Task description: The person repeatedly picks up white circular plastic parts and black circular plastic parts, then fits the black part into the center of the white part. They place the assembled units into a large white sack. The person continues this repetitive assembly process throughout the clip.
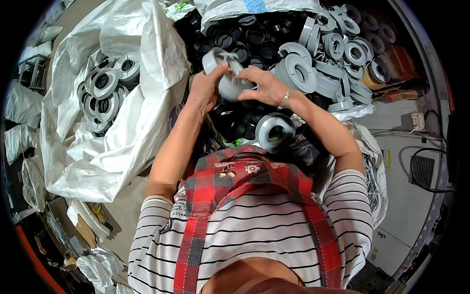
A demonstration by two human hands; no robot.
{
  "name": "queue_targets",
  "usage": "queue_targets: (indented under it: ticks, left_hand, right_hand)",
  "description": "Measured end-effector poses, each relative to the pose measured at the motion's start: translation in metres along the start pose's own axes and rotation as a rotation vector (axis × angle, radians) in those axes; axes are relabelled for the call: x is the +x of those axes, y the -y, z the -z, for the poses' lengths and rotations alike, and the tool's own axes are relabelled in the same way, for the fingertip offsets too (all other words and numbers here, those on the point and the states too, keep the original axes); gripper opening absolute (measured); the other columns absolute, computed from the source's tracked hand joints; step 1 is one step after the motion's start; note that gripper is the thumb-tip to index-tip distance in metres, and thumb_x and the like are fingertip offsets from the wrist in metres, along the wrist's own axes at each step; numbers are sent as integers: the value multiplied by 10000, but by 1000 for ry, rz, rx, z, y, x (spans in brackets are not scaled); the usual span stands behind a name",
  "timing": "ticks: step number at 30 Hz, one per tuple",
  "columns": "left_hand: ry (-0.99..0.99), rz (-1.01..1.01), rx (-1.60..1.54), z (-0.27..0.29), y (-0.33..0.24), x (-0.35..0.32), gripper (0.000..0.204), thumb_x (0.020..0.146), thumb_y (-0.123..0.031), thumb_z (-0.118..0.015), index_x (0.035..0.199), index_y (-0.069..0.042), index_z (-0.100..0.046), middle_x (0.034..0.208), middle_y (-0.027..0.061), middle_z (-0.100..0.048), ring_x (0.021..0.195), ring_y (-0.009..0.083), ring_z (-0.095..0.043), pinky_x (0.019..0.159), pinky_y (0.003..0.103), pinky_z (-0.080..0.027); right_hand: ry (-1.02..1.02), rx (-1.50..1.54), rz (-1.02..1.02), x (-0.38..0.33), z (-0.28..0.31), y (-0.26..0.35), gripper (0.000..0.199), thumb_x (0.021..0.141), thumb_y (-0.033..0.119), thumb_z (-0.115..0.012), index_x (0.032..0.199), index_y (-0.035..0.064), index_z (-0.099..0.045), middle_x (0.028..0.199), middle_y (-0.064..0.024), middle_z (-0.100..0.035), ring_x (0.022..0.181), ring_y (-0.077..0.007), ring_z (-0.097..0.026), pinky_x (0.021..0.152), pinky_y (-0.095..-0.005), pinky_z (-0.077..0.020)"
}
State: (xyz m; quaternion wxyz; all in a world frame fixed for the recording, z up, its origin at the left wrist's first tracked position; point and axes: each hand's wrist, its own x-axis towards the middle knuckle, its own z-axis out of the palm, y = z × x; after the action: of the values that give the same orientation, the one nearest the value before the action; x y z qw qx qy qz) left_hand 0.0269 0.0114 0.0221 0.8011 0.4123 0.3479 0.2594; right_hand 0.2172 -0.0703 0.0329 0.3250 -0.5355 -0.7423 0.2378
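Both hands are raised over a heap of black plastic rings (254, 35). My left hand (206, 87) is closed on a grey plastic ring part (211, 60), its thumb and fingers at the rim. Opposite it, my right hand (264, 86) has its fingers bent around the lower grey part (230, 89), which is smeared by motion. Whether these are two rings or one piece, I cannot tell. Close to my apron lies another grey ring with a black insert (275, 132).
A large white woven sack (112, 161) at the left holds several grey rings with black inserts (104, 84). Plain grey rings (299, 72) are piled at the right. Beyond them stands a grey machine panel (396, 161) with a black cable (413, 164).
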Motion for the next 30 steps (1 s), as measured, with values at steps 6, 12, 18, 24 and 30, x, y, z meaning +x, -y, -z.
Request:
queue_targets:
  ticks: [6, 12, 18, 24, 30]
  left_hand:
    - [-121, -369, 822, 4, -6, -1, 748, 674, -309, -766, 1233, 84, -460, 1070, 184, -609, 951, 224, -600, 842, 308, -456]
    - [-163, -111, -28, 23, -12, -5, 392, 826, -289, -645, 1046, 27, -569, 901, 71, -624, 797, 141, -588, 721, 280, -480]
    - [-58, 38, -378, 7, -15, -16, 386, 933, -294, -492, 1140, 31, -508, 988, 101, -618, 893, 185, -614, 791, 329, -508]
    - [54, -26, -355, -18, -7, -35, 455, 937, -349, -471, 1194, 27, -465, 1082, 134, -582, 949, 223, -603, 821, 364, -504]
    - [92, -5, -218, -12, -7, -47, 476, 905, -325, -540, 1196, 44, -464, 1078, 124, -583, 918, 199, -602, 804, 358, -505]
  right_hand:
    - [-51, -974, -553, 18, 32, -127, 369, 722, 159, -672, 1069, 83, -571, 1180, -86, -533, 1171, -299, -429, 884, -452, -437]
    - [345, -1125, -415, 32, 42, -131, 219, 792, 91, -566, 992, 28, -628, 957, -181, -623, 911, -331, -624, 759, -417, -523]
    - [-213, -389, -65, 42, 35, -38, 230, 820, 231, -571, 875, 23, -651, 814, -157, -619, 751, -315, -610, 678, -387, -494]
    - [-55, -185, -222, 32, 21, 22, 724, 648, 509, -724, 1113, -26, -577, 1055, -238, -549, 930, -361, -569, 798, -371, -478]
    - [258, -312, -143, 18, 33, 59, 828, 556, 292, -787, 1234, 19, -401, 1120, -218, -427, 1032, -383, -491, 849, -388, -469]
